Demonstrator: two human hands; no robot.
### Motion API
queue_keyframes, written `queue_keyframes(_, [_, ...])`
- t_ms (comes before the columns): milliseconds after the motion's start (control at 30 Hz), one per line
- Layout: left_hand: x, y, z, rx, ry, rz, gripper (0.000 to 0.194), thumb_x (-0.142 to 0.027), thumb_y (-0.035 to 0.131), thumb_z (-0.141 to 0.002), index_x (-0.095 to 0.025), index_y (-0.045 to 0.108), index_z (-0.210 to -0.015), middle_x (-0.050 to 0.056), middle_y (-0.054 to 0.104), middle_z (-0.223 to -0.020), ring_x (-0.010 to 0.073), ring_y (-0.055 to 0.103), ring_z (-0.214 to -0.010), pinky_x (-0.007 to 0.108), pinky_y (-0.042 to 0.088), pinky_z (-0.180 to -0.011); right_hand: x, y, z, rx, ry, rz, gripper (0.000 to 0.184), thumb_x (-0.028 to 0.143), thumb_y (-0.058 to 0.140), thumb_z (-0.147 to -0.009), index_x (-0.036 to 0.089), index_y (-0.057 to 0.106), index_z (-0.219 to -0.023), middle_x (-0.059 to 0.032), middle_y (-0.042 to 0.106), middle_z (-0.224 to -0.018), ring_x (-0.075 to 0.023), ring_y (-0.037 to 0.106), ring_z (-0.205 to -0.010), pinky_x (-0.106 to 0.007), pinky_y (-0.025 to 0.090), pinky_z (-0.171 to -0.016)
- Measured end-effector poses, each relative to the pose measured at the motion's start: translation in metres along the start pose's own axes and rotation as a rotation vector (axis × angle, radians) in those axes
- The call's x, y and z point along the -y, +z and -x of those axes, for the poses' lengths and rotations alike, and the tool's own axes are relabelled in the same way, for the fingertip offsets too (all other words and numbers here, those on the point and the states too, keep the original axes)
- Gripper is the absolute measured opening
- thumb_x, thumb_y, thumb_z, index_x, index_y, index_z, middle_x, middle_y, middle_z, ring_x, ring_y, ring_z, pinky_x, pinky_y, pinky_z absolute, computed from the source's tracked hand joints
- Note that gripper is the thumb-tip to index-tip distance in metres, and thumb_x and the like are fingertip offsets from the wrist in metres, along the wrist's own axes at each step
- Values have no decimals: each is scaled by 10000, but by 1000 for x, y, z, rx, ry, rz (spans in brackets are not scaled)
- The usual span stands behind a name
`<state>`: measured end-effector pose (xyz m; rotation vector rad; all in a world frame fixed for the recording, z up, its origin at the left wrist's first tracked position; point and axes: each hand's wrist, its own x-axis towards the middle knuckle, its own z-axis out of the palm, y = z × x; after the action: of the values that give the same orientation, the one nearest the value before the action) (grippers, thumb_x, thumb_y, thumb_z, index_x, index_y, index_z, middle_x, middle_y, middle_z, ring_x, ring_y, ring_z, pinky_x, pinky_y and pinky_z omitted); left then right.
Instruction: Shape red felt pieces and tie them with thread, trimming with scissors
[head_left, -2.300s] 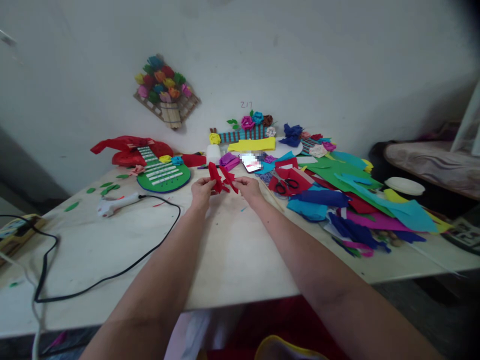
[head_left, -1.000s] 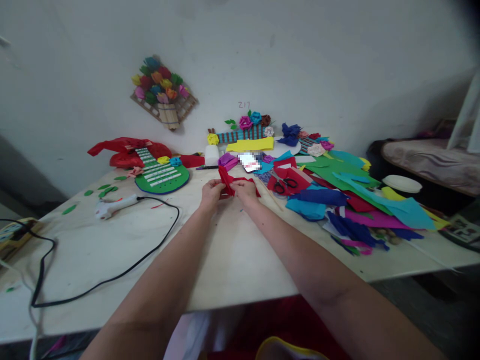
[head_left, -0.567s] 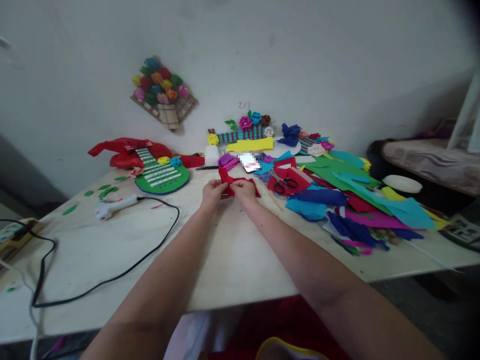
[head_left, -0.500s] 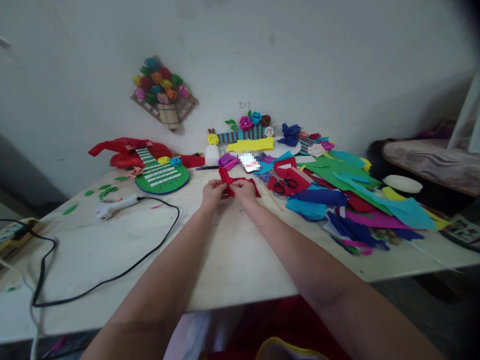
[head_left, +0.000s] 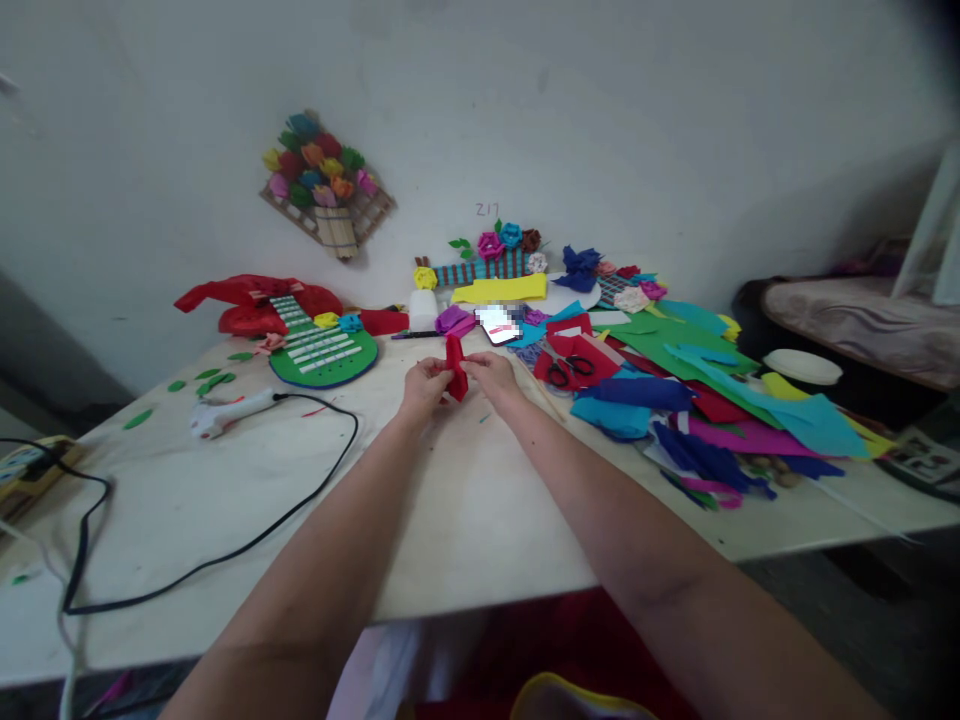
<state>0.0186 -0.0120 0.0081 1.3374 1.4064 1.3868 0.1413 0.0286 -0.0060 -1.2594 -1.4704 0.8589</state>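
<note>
A folded piece of red crepe paper [head_left: 456, 368] stands upright between my two hands, above the middle of the table. My left hand [head_left: 425, 385] pinches it from the left, low on its side. From the right, my right hand [head_left: 491, 374] has its fingertips closed at the paper's edge. Beyond the hands lie a purple crepe paper piece [head_left: 454, 320] and a phone [head_left: 498, 325] with a blurred screen. Black-handled scissors [head_left: 570, 370] rest on red paper to the right.
A glue gun [head_left: 234, 412] with a long black cable lies left, near a green guitar-shaped board [head_left: 326, 355]. Coloured paper sheets [head_left: 697, 370] pile up on the right. Paper flowers [head_left: 510, 240] stand along the wall. A yellow power strip [head_left: 37, 470] sits at the far left.
The red crepe paper, spread wide to the right before, is now gathered into a narrow upright shape between the hands. My right hand's fingers have shifted on it; the left hand has barely moved.
</note>
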Motion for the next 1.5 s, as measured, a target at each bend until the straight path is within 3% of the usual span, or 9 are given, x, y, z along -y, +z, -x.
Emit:
queue_keyframes(300, [4,3,-3,51,32,-75,157,-208,577,-594,-157,509,-727,-7,592,-552,125,544,-458,203,388,-392,-1,-3,0,77,-7,130,126,276,589,-633,174,652,-668,24,583,-549,-122,573,-597,-215,422,-563])
queue_keyframes(767, [-1,2,-1,23,45,-100,149,-227,618,-604,-149,537,-702,-16,587,-530,91,493,-416,179,325,-370,-6,1,-4,27,-50,97,99,267,593,-648,195,661,-653,30,607,-587,-120,587,-643,-224,462,-613])
queue_keyframes(1067, [4,3,-5,-38,51,-113,167,-264,657,-578,-153,546,-634,0,593,-528,114,535,-452,218,403,-450,0,-1,0,-3,-24,93,111,279,592,-654,202,669,-670,24,623,-617,-131,594,-669,-241,471,-629])
queue_keyframes(1267, [6,3,-3,-95,169,-327,68,-221,590,-607,-168,599,-648,13,636,-599,150,598,-595,240,435,-576,1,2,2,-18,-21,99,106,260,583,-652,196,667,-661,11,635,-632,-142,600,-671,-260,479,-643])
queue_keyframes(1500, [-3,6,7,-143,297,-690,140,-256,540,-692,-192,614,-793,53,687,-757,188,619,-723,253,410,-625,-1,4,2,-30,-20,81,103,243,575,-640,190,661,-666,10,636,-629,-138,604,-661,-253,481,-638])
